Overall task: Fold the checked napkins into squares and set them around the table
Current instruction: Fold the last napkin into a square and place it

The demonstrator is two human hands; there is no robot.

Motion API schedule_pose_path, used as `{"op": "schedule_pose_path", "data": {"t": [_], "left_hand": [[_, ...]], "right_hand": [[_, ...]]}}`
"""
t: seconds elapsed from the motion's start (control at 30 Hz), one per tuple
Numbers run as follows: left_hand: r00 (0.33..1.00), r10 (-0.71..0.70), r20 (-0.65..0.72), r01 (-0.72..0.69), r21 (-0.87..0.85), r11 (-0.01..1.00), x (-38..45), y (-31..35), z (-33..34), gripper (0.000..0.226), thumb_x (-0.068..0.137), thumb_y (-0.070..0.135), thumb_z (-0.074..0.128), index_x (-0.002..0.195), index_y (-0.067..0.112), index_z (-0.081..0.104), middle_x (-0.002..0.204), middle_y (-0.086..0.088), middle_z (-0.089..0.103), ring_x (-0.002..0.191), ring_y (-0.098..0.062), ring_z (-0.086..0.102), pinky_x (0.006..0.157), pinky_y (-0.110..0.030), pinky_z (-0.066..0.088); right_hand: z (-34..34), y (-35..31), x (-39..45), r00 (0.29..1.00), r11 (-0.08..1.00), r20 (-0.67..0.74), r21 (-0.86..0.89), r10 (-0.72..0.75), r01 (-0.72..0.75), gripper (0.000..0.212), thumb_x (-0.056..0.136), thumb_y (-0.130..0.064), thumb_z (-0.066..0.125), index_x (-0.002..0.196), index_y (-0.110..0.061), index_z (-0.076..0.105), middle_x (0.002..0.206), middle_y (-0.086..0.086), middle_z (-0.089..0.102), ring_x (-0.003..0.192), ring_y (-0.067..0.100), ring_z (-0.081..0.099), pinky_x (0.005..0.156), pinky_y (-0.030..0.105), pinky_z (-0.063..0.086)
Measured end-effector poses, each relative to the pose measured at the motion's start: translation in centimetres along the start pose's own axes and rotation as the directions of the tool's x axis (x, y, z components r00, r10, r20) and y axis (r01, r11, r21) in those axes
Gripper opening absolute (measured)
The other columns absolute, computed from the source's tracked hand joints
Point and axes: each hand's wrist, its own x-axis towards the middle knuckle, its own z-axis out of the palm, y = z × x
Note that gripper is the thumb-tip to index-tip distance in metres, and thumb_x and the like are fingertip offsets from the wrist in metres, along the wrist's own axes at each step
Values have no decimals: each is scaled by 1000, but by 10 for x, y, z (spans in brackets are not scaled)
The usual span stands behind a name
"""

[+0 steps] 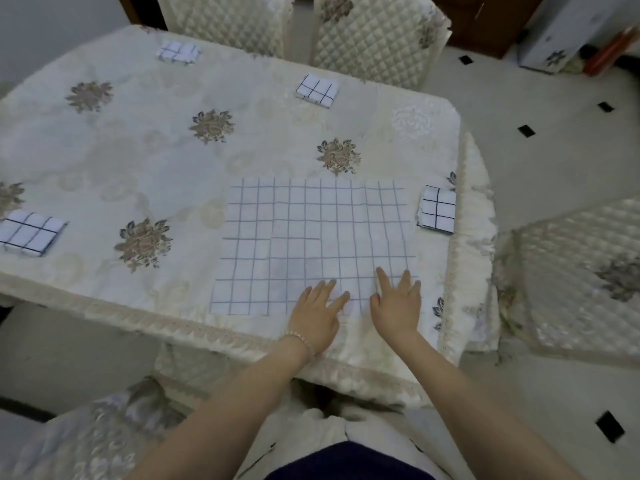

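Left hand (pixel 317 311): lay flat, fingers spread, on the near edge of the unfolded napkin (pixel 311 244).
Right hand (pixel 396 303): flat and spread beside it, holding nothing.
Unfolded napkin: spread near the table (pixel 173 161) front edge.
Folded napkins: far left (pixel 178 53), far right (pixel 317 90), right edge (pixel 437 209), left (pixel 29 232).
Open room: bare cloth left of the unfolded napkin.
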Motion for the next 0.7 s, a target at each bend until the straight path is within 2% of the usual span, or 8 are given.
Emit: {"op": "schedule_pose_path", "data": {"t": [0.17,0.23,0.33,0.4,0.47,0.53,0.6,0.7], "left_hand": [[976,174,129,-186,87,979,22,21,7,57,95,28,34,149,29,16,159,-1,5,146,-25,2,117,-44,-1],[972,151,178,-170,93,981,22,24,10,56,95,29,34,149,28,15,159,1,5,146,-24,1,117,-45,0],[964,163,210,-182,76,980,20,25,12,56,95,30,34,148,27,18,159,3,8,146,-24,3,117,-45,3],[956,202,212,-212,22,977,19,24,10,55,94,28,37,147,25,23,157,4,17,145,-24,10,118,-44,8],[970,194,146,-157,-231,960,19,23,4,50,93,21,40,143,21,34,149,3,34,139,-20,27,115,-36,20],[996,16,88,42,-620,784,22,27,-13,37,95,16,42,132,17,49,135,2,50,124,-14,46,104,-24,34],[978,-171,122,188,-872,452,30,29,-37,25,96,19,45,117,17,58,121,1,60,110,-14,56,92,-22,42],[921,-261,289,273,-957,-97,46,24,-79,20,94,25,50,107,11,58,101,-3,65,89,-19,63,81,-32,52]], "right_hand": [[5,6,-7,974,977,97,26,206,-210,54,99,-44,31,148,-45,10,155,29,-4,142,47,0,116,52,6],[7,4,-9,982,980,39,63,185,-187,52,97,-40,35,148,-37,22,154,26,14,139,43,16,114,50,17],[4,4,-8,977,976,-154,186,145,-115,39,94,-26,45,133,-20,47,131,13,48,114,32,44,93,42,38],[3,4,-8,962,918,-226,394,156,-56,34,92,-13,48,125,-17,50,119,11,49,100,29,49,81,39,44],[-2,2,-10,950,816,-271,578,157,30,32,91,-4,45,121,-16,49,113,6,44,93,22,51,73,31,44],[-8,-3,-12,935,793,-345,592,87,144,32,91,-1,44,119,-16,49,107,0,44,97,15,51,73,26,42],[-12,-10,-13,903,809,-429,516,-39,280,34,88,1,49,117,-17,51,104,-1,49,97,14,51,76,28,44],[-19,-33,-16,813,790,-517,364,-268,492,41,79,6,56,112,-16,53,99,1,56,88,16,51,78,30,45]]}}
